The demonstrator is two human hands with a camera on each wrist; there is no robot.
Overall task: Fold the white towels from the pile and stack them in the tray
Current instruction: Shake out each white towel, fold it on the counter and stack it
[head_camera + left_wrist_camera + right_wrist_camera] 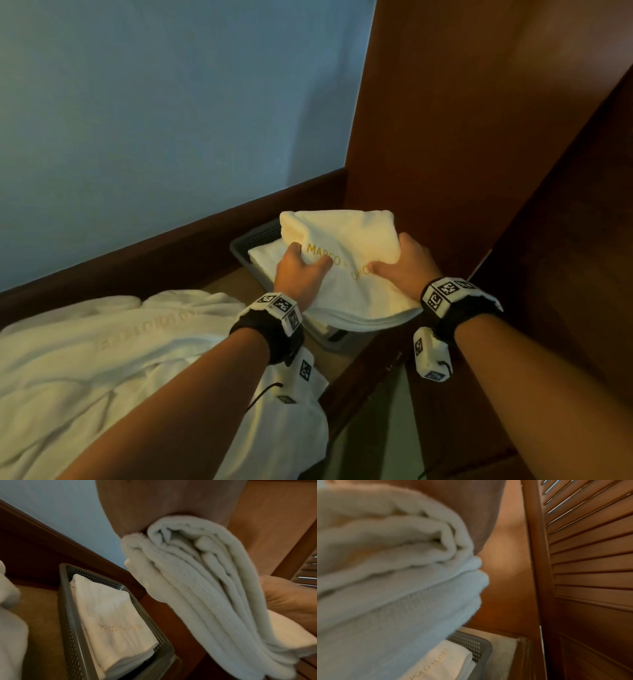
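Both my hands hold a folded white towel [346, 240] with gold lettering in the air above a grey perforated tray [253, 236]. My left hand [301, 270] grips its left side, thumb on top. My right hand [400, 263] grips the right side. In the left wrist view the folded towel [197, 588] shows its layered edge, and the tray [68, 615] below holds another folded towel [109, 615]. The right wrist view shows the held towel [385, 581] above the tray's corner [474, 643] and the towel in it [443, 660].
A pile of unfolded white towels [102, 359] lies at the left on the wooden surface [239, 284]. A pale blue wall [154, 120] rises behind, dark wooden panels [462, 137] to the right, and a louvred door [590, 547] close to my right hand.
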